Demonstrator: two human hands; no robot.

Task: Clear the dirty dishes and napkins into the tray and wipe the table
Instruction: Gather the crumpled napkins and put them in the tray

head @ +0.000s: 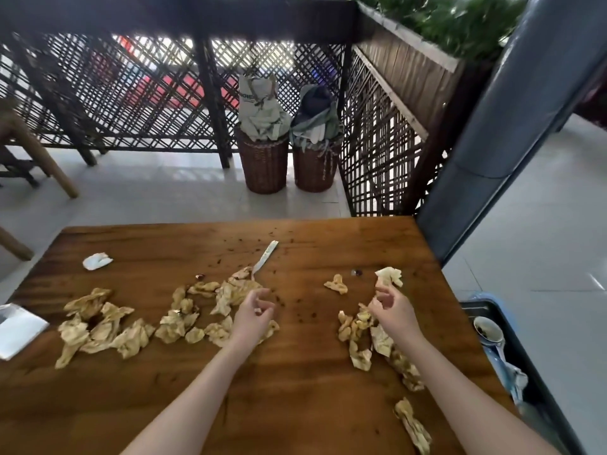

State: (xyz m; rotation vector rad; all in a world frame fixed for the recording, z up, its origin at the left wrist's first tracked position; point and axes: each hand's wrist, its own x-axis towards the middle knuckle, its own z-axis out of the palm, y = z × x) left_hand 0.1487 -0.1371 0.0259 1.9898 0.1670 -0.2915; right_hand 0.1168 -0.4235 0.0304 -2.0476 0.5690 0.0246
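**A:** Where are the napkins?

**B:** Crumpled, stained napkins [108, 326] are strewn left of centre, and a smaller cluster [358, 333] lies on the right side of the table [295, 382]. One more [412, 425] lies near the right edge.

**A:** And the hands?

**B:** The left hand [254, 315] hovers over the middle heap with its fingers loosely curled. I cannot tell whether it pinches anything. The right hand [391, 310] curls beside a pale napkin [389, 276]. Whether it grips that one is also unclear.

**A:** The tray?

**B:** The tray [476, 305] is just off the table's right side and sits lower, with a bowl [488, 330] already in it.

**A:** What could go wrong?

**B:** A loose handful carried across that gap could shed pieces onto the floor. Dragging the napkins would probably smear the dark crumbs [295, 303] or push them over the edge before the table is wiped.
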